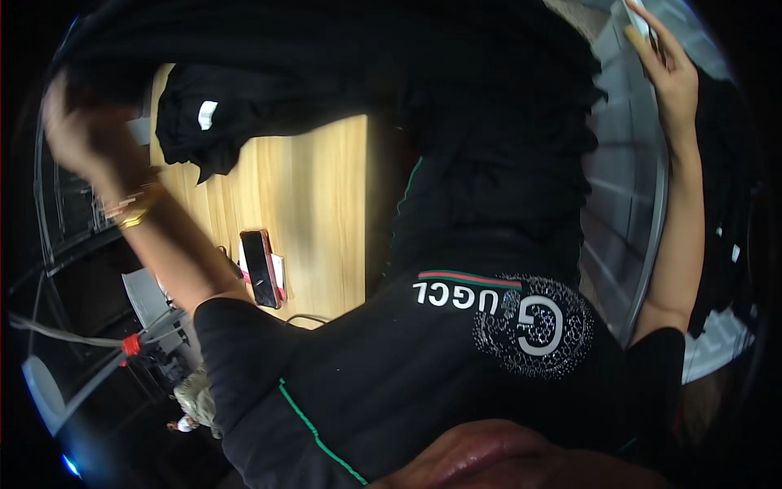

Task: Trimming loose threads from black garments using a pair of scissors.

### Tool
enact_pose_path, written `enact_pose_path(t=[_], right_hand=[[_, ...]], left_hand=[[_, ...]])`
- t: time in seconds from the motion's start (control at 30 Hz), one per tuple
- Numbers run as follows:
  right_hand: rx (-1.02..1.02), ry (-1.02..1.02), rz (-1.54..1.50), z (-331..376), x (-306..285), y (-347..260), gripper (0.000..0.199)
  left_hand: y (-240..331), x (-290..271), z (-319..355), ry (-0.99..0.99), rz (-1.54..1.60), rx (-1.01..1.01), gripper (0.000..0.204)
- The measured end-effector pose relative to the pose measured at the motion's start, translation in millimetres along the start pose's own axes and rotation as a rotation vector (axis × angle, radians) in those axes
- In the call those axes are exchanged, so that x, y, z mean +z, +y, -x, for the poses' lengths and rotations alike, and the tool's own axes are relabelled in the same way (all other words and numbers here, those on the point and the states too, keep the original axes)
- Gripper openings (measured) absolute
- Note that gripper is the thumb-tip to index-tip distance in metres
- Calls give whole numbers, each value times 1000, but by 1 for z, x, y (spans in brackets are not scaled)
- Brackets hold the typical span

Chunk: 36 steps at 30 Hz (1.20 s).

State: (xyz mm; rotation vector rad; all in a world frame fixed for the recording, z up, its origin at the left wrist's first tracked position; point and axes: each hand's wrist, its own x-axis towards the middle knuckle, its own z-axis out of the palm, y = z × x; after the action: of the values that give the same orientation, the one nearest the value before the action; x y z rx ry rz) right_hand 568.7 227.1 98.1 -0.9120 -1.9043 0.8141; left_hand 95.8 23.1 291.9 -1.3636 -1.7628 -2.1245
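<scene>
The wearer's shirt (366, 367), black with a pale print, green piping and a striped band, fills the lower middle. Beyond it, on the wooden table (322, 187), lies a phone (261, 270), its long axis pointing away from the body. Farther out on the table, a black bundle (183, 122) with a white tag (208, 116) sits to the right of the left hand (77, 134), much the nearer hand to it. Beyond the bundle, black cloth (269, 37) spans the top of the view, its long axis running left to right, its left end by the left hand. That hand is blurred, so I cannot tell whether its fingers grip the cloth. At far right, beside a grey bin (623, 155), the right hand (672, 77) pinches a white piece (638, 20), cut off by the rim. Where shirt meets cloth, black on black, is hard to make out.
</scene>
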Motion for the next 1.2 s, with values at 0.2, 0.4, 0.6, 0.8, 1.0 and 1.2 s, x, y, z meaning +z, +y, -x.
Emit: enact_pose_path(t=[0.2, 0.4, 0.6, 0.8, 1.0, 1.2], right_hand=[[71, 56, -334, -18, 21, 18, 31], [174, 137, -181, -8, 9, 0, 24], [237, 35, -231, -7, 8, 7, 28], [240, 25, 18, -13, 9, 32, 32], [-21, 35, -242, -12, 20, 45, 29], [323, -477, -1, 2, 18, 6, 40]], left_hand=[[-10, -296, -219, 214, -187, 248, 83], [-117, -97, -45, 143, -417, 76, 38], [-83, 132, 222, -976, -372, 202, 38], [-102, 187, 282, -972, -316, 93, 17], [-73, 126, 223, -432, 255, -870, 18], [-45, 46, 179, -185, 961, -959, 33]])
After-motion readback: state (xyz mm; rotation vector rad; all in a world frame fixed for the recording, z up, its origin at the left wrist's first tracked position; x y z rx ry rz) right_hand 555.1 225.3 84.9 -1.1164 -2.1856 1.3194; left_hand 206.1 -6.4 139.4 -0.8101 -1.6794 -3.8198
